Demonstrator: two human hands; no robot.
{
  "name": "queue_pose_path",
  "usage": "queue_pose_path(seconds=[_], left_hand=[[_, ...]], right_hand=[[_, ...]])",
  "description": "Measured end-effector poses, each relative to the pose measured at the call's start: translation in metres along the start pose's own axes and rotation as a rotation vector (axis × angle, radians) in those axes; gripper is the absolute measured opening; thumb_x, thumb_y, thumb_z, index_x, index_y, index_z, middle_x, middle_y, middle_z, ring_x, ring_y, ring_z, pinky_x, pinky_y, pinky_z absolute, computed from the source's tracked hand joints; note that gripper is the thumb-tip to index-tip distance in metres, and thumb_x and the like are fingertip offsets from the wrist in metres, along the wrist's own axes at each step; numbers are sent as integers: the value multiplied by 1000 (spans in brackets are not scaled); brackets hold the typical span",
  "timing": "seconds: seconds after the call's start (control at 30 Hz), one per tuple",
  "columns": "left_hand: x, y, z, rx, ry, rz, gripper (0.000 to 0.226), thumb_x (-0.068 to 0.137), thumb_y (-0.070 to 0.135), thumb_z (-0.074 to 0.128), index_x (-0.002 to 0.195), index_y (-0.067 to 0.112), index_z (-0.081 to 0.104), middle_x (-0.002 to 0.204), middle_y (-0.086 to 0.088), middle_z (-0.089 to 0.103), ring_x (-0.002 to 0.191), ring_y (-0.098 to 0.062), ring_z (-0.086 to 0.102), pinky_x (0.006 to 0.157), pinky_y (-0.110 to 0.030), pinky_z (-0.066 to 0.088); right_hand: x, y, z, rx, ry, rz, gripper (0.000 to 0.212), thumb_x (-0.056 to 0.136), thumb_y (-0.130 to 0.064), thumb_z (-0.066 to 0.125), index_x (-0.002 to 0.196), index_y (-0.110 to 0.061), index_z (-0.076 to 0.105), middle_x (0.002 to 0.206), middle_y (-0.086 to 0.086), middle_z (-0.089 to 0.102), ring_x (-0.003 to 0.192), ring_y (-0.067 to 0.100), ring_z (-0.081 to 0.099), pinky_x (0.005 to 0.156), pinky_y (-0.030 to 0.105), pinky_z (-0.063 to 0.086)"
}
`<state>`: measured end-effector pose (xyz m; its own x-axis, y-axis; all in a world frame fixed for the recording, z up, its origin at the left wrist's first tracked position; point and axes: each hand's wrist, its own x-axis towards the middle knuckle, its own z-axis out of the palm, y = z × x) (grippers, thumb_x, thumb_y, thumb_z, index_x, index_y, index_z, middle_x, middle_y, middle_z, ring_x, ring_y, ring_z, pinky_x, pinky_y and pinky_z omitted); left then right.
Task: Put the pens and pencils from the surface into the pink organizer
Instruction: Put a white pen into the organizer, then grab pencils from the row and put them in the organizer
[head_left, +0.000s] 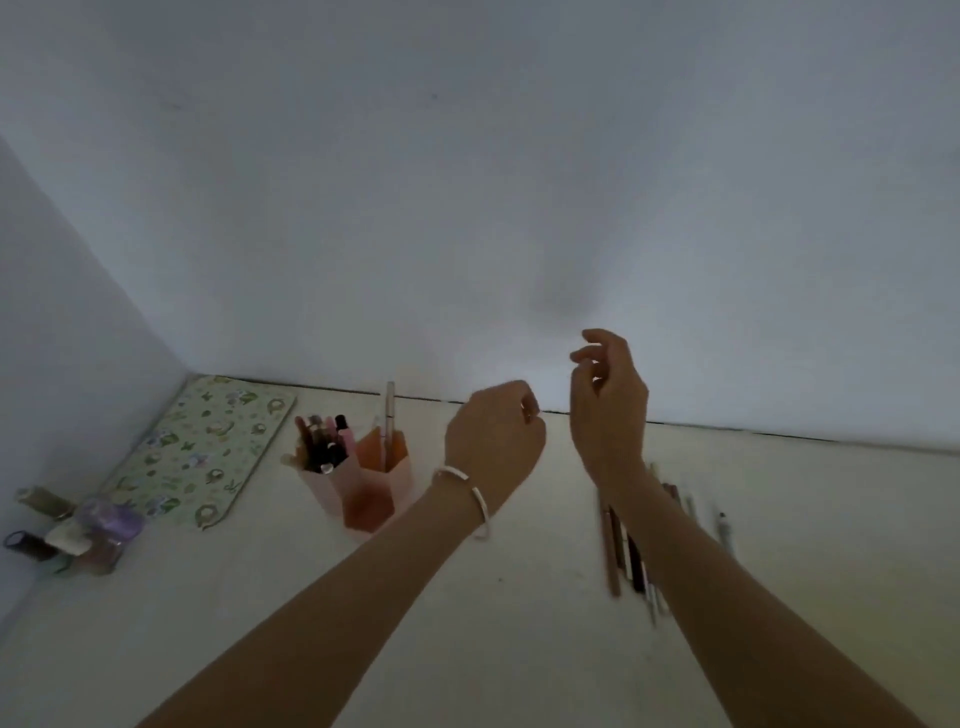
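Note:
The pink organizer (363, 493) stands on the pale surface left of centre. Its left compartment holds several pens (323, 444), and a single pen (389, 415) stands upright in the right one. My left hand (493, 436), with a bracelet on the wrist, hovers just right of the organizer; its fingers curl loosely away from me and nothing shows in them. My right hand (608, 405) is raised further right, fingers relaxed and empty. Several pens and pencils (626, 551) lie in a row on the surface, partly hidden under my right forearm. Another pen (725, 530) lies to their right.
A floral patterned board (202, 452) lies flat in the back left corner. A cluster of small bottles and tape rolls (78, 530) sits at the left edge. White walls close the back and the left side.

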<state>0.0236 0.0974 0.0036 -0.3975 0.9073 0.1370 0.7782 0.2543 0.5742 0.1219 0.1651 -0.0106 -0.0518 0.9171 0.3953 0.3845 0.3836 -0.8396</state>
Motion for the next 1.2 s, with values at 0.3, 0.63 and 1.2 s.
queue_pose_path(seconds=[0.3, 0.63, 1.2], left_hand=[[-29, 36, 133, 17, -478, -271, 15, 80, 31, 62, 82, 17, 57, 94, -5, 67, 82, -25, 63, 68, -27, 47], [-28, 36, 142, -67, -501, -402, 27, 83, 25, 69, 98, 4, 62, 101, -12, 67, 91, -29, 65, 70, -30, 48], [3, 3, 5, -404, 97, -104, 31, 87, 14, 65, 116, 18, 54, 83, 8, 64, 66, -3, 62, 60, -14, 51]], right_hand=[[-12, 67, -107, -66, 131, 217, 28, 89, -3, 46, 94, -25, 62, 80, -11, 67, 50, 3, 47, 52, 22, 42], [-40, 92, -126, -126, 115, 274, 27, 89, -1, 48, 95, -24, 62, 85, -10, 66, 56, 3, 50, 56, 19, 40], [-58, 104, -22, -1092, -583, 138, 26, 95, -6, 47, 121, -8, 51, 117, 7, 60, 105, 18, 62, 83, 25, 49]])
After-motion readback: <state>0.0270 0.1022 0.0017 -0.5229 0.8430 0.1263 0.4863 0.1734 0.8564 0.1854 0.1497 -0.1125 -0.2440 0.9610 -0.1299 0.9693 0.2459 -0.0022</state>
